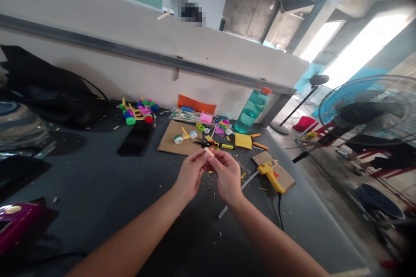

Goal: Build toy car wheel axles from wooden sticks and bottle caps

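Observation:
My left hand (191, 172) and my right hand (226, 174) meet over the dark table, both closed on a short, pale, stick-like piece (209, 152). Fingers hide part of it. Just beyond lie black-and-yellow pliers (224, 145) and a cardboard sheet (167, 140) bearing a small yellow frame with bottle-cap wheels (184, 135). To the right of my right hand, a yellow glue gun (272, 176) rests on a smaller cardboard piece (290, 180), a clear glue stick (238, 194) reaching out from it. Small yellow scraps are scattered around my hands.
A black phone (136, 139) lies left of the cardboard, with colourful bottle-cap toy cars (138, 112) behind it. At the back stand a green bottle (251, 111) and an orange strip (196, 104). A magenta device (21, 223) sits at left; a fan (360, 110) stands off the table's right edge.

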A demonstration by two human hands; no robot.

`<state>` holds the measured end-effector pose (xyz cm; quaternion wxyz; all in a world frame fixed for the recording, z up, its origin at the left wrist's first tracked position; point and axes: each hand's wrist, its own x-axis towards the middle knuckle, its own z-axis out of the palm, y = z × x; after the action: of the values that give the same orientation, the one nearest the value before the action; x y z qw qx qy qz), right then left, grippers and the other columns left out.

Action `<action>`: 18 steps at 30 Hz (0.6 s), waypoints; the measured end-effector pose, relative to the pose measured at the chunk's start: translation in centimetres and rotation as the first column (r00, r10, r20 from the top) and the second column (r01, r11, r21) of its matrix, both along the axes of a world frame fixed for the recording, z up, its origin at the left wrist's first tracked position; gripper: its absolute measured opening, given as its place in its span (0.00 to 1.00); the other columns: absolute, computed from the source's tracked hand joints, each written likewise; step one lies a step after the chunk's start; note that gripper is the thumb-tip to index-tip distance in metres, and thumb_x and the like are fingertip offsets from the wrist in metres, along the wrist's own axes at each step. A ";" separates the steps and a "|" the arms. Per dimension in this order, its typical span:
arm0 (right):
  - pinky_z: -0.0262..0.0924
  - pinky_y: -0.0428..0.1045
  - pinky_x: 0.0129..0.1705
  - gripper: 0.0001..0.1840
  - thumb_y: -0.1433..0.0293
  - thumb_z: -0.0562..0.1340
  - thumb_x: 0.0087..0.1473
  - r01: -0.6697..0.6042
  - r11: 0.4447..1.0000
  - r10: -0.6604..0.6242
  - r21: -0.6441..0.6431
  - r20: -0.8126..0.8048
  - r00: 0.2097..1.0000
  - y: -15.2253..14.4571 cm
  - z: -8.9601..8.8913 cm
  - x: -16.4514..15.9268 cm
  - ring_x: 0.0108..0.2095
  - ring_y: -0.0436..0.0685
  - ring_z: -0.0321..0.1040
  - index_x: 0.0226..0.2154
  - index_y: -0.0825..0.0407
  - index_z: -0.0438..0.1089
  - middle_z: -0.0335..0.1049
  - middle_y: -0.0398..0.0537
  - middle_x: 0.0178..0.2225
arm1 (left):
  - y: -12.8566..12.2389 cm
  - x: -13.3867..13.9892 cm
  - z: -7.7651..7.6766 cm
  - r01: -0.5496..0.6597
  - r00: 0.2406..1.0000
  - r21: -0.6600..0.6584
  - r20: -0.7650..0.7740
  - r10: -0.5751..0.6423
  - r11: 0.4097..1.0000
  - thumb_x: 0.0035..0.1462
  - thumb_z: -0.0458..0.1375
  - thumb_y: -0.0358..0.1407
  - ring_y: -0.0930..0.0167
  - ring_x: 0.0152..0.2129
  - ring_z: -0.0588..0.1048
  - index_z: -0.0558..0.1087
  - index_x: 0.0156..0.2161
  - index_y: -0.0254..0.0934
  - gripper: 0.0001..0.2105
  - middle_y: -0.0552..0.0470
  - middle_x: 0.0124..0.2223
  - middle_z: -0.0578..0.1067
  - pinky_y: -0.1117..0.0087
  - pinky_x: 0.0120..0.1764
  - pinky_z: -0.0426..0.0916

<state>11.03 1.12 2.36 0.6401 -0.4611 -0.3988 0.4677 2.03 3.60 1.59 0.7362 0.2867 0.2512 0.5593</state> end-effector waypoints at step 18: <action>0.62 0.41 0.19 0.15 0.66 0.71 0.36 0.047 0.995 -0.042 -0.091 0.063 0.997 5.0 0.8 6.1 0.24 0.49 0.68 0.29 0.54 0.73 0.71 0.43 0.23 | 9.1 -8.5 -5.7 0.041 -0.017 0.729 -0.683 0.730 0.683 0.45 0.61 0.29 0.56 0.48 0.68 0.65 0.52 0.36 0.26 0.39 0.49 0.71 0.56 0.46 0.64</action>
<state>17.14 6.08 3.15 0.6157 -0.5132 -0.3858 0.4569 -6.42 12.67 -4.15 0.0686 0.6987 0.5601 0.4397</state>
